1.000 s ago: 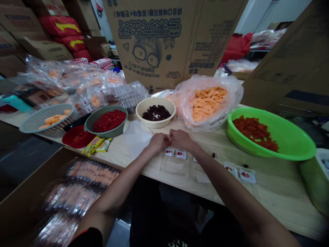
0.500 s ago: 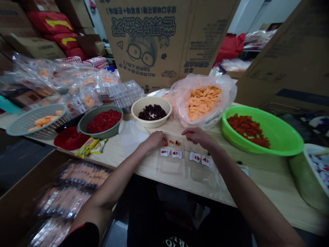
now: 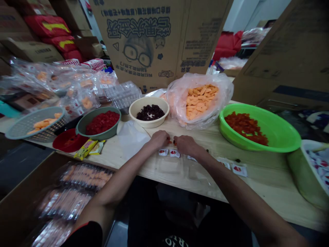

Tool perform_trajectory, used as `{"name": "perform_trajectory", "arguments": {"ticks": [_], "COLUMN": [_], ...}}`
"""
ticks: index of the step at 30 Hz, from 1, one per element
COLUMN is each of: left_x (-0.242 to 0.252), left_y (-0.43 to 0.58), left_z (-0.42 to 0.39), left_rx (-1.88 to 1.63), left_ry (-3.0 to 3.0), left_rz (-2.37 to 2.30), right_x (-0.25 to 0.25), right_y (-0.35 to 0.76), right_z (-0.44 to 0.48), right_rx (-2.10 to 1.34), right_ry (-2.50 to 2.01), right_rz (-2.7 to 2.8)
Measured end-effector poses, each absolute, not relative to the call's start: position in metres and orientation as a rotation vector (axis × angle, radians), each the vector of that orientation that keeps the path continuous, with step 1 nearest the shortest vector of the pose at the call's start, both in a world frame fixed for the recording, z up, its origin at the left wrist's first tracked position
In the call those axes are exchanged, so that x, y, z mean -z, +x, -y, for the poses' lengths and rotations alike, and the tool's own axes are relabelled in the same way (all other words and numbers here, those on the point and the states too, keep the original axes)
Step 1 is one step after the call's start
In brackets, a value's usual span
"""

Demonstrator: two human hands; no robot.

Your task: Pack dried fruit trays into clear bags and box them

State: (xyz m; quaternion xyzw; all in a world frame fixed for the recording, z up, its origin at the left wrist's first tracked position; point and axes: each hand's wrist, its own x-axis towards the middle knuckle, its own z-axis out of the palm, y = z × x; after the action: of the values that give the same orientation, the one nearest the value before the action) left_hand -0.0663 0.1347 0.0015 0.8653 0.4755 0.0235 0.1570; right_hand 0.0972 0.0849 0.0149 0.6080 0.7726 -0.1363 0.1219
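My left hand (image 3: 160, 139) is closed in a pinch over the far compartments of a clear plastic tray (image 3: 168, 167). Close on its right, my right hand (image 3: 185, 145) has its fingers bent down and pressed together at the same tray. What either hand pinches is hidden. Small orange and dark fruit pieces (image 3: 174, 142) show between the fingertips. Two white packets with red print (image 3: 175, 153) lie in the tray just below the hands. A second clear tray (image 3: 199, 171) is beside it, partly under my right forearm, and another packet (image 3: 239, 169) lies farther right.
Behind the hands stand a cream bowl of dark dried fruit (image 3: 149, 122) and a plastic bag of orange biscuit-like pieces (image 3: 177, 103). A green basin (image 3: 282, 137) holds orange-red pieces at right. Left are a grey-green bowl (image 3: 113, 129), a red bowl (image 3: 61, 145) and a colander (image 3: 48, 132).
My right hand has moved left and down, close to my left hand, with its fingers now at the left tray. My left hand stays near the same spot. The view has shifted slightly.
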Motion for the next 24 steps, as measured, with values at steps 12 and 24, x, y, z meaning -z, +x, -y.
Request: {"name": "perform_trajectory", "arguments": {"ticks": [12, 24], "left_x": [-0.004, 0.002], "left_y": [-0.054, -0.029], "left_z": [-0.139, -0.122], "left_rx": [-0.091, -0.038], "left_ry": [2.403, 2.424], "left_rz": [-1.284, -1.207], "right_x": [-0.023, -0.009], "right_y": [0.12, 0.132], "right_z": [-0.103, -0.106], "right_rx": [0.343, 0.4], "right_ry": [1.985, 2.044], "right_rz": [-2.273, -2.253]}}
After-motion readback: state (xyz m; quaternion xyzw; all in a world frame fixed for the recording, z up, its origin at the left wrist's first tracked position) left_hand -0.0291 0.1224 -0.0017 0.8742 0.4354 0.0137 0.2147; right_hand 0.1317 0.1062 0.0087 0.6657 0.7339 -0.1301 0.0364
